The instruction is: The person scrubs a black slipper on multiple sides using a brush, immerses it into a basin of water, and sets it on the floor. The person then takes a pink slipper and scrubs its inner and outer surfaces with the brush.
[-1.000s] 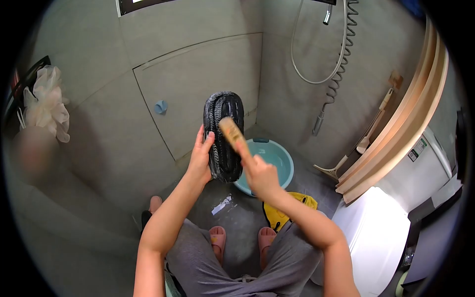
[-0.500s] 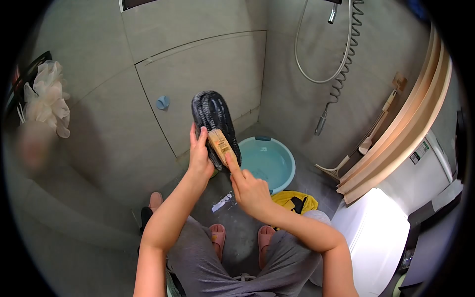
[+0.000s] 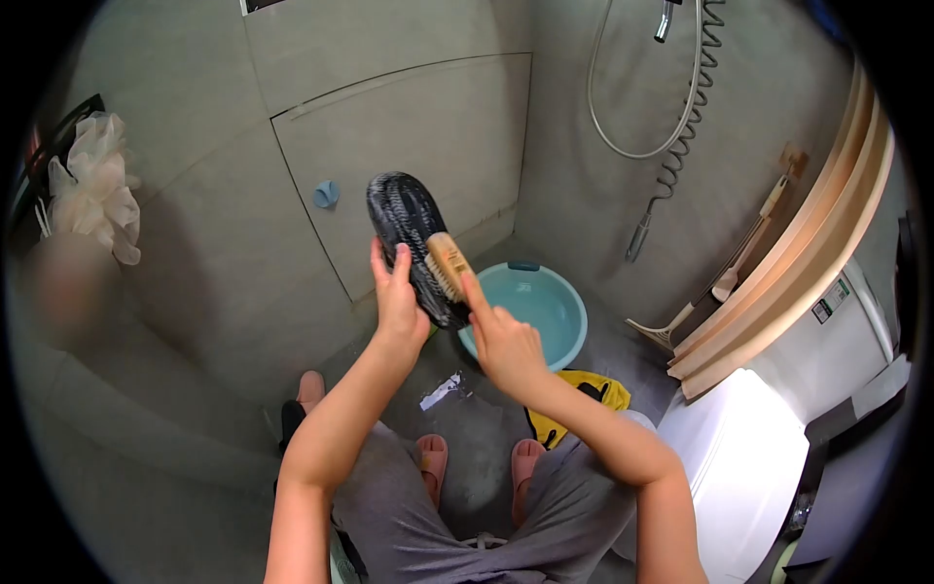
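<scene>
A dark shoe [image 3: 404,219], its sole toward me and streaked with whitish suds, is held up at a tilt. My left hand [image 3: 397,304] grips it along its left side and lower end. In my right hand [image 3: 506,346] is a wooden scrubbing brush [image 3: 448,261] with pale bristles, the index finger stretched along its back. The bristles are at the right edge of the sole. Behind and below the shoe, a light blue basin [image 3: 545,316] stands on the floor, its near rim partly hidden by my right hand.
A yellow and black cloth item [image 3: 605,389] lies beside the basin, and a torn white wrapper [image 3: 442,391] is on the floor. To the right are a white toilet [image 3: 735,467] and a peach curtain [image 3: 788,311]. A shower hose [image 3: 696,83] hangs on the wall.
The brush has moved right, from the middle of the sole to its right edge, and tipped so its bristles show. The shoe has turned slightly and shifted left.
</scene>
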A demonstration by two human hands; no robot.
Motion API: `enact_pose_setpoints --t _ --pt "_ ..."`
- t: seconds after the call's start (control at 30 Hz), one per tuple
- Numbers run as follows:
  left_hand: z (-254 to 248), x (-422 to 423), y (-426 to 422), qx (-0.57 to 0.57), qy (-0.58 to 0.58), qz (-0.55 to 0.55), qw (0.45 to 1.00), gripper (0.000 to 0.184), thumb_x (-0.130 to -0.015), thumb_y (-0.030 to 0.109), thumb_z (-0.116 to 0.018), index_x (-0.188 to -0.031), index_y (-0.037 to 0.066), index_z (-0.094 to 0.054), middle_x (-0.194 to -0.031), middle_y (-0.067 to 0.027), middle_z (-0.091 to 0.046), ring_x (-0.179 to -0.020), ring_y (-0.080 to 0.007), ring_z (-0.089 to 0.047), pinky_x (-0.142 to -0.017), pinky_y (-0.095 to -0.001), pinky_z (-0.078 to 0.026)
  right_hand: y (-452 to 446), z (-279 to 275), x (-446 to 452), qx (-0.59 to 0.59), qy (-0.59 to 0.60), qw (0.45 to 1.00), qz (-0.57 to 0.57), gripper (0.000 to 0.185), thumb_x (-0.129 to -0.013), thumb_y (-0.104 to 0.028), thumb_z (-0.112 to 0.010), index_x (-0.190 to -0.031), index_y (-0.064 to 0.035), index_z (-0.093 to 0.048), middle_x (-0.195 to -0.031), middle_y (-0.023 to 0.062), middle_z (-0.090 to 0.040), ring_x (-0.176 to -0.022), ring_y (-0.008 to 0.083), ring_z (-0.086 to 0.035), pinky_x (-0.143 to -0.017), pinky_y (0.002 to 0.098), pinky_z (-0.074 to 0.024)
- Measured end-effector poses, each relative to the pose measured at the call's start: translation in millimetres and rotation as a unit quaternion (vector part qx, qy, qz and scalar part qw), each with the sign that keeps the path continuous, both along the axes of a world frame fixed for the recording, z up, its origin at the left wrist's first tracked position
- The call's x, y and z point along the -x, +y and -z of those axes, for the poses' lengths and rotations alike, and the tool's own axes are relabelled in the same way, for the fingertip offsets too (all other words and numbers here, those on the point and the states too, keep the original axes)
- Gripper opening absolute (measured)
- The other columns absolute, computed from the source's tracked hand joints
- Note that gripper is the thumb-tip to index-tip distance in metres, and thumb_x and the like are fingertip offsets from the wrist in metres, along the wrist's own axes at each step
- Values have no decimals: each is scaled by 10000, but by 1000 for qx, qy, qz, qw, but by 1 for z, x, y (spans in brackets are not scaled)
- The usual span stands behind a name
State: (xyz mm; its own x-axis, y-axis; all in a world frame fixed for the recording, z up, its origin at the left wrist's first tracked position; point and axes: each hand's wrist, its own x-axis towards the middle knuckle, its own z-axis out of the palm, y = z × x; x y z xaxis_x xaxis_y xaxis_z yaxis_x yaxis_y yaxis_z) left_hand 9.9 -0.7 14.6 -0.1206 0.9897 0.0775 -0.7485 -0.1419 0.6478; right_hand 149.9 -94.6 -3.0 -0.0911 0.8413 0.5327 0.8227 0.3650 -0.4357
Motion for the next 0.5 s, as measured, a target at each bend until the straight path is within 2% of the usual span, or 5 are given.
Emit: enact_pose_setpoints --t 0.2,0.4,0.5 --pt "-8 16 11 -1 -12 -23 1000 594 -1024 215 -581 -1530 165 -273 -1380 -105 -536 -1182 -257 -582 -991 -437 -510 -21 3 5 4 3 1000 -23 638 -968 -167 -566 -1558 -227 -330 -778 183 -621 -616 417 -625 -571 516 -512" --pt "-1 1 -1 -18 -10 31 999 591 -1024 207 -584 -1533 173 -285 -1370 -91 -549 -1207 -241 -569 -984 -421 -510 12 -3 -17 -5 -18 999 31 640 -971 -161 -558 -1562 -237 -325 -757 175 -604 -624 407 -626 -563 511 -504" --pt "-3 7 4 -11 -19 31 999 591 -1024 210 -583 -1531 162 -283 -1375 -103 -543 -1206 -241 -571 -980 -422 -515 -8 1 -10 -5 -18 1000 13 645 -970 -165 -563 -1564 -234 -321 -770 174 -610 -629 407 -625 -568 507 -508"
